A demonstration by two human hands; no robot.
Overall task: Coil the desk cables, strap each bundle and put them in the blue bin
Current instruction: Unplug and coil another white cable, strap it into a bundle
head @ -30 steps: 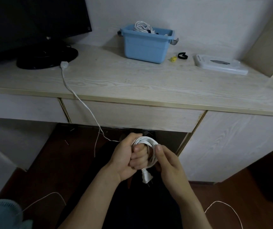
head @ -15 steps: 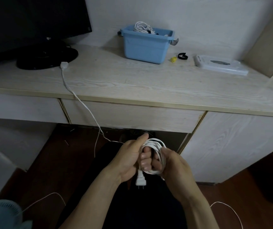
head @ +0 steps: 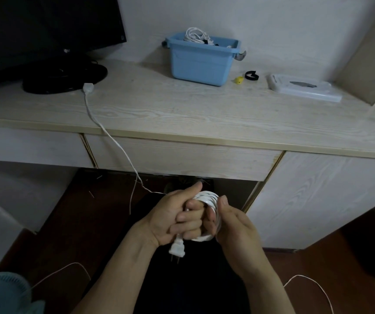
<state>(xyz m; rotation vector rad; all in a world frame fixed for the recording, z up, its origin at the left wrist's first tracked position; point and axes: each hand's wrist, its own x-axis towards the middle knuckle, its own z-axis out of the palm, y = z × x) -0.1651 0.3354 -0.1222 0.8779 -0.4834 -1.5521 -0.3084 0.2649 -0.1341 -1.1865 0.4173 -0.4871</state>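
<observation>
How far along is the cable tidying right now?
Done: one white bundle sits in the bin. In hand: left hand grips a coil, right hand guiding. Left: cable still trails to the desk; strap unused.

1. I read this as a home desk corner, a small study or bedroom workspace: a pale wood-grain desk [head: 204,114] stands against a plain white wall [head: 272,23].
2. A shallow drawer [head: 182,157] and a side cabinet [head: 318,200] sit under the desktop.
3. A dark monitor [head: 34,26] on a round black base [head: 64,78] occupies the left end.
4. I see dark reddish wood flooring [head: 340,268] below.
5. A blue bin [head: 201,62] of cables and a flat white box [head: 304,87] rest at the back.
</observation>
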